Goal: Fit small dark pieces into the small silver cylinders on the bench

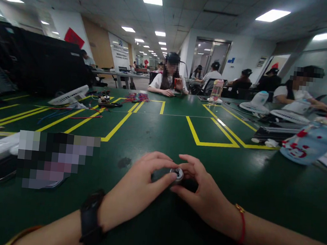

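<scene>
One small round silvery part (179, 175), dark-centred, in left hand's (138, 183) grip, right hand's (208, 198) unclear

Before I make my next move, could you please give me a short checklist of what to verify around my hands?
1. Left hand grips the small round metal part: ok, thumb and index finger are on it.
2. Right hand touches the part: cannot tell, its fingers curl close beside it.
3. Underside of the part: cannot tell, hidden from view.
4. Blue cup apart from both hands: ok, off to the right.
5. Red bracelet apart from the part: ok, at the right wrist.
</scene>
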### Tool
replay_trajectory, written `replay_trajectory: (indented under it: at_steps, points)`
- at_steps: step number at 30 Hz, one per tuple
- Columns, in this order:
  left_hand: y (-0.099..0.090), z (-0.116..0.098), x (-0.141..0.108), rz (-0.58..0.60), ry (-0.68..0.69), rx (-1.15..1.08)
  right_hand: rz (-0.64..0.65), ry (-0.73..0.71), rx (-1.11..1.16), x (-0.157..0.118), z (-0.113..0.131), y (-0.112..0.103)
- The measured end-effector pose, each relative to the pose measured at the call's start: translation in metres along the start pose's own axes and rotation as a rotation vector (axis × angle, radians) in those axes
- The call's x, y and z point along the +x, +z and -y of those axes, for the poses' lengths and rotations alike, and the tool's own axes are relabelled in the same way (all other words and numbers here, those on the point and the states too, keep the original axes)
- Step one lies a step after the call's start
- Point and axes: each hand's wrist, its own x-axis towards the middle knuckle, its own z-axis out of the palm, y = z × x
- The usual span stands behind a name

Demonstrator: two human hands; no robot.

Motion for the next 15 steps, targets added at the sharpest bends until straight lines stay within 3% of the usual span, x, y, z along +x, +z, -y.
replay_trajectory:
  at_steps: [5, 11, 15]
  points:
    - [0.001, 0.001, 0.008, -0.1, -0.057, -0.042, 0.001, -0.025, -0.047, -0.001, 0.005, -0.005]
    - [0.01, 0.032, -0.006, 0.043, -0.075, 0.214, -0.012, -0.055, -0.173, -0.005, 0.007, -0.011]
    - [0.021, 0.039, -0.009, 0.112, -0.072, 0.317, -0.015, -0.096, -0.245, -0.007, 0.005, -0.007]
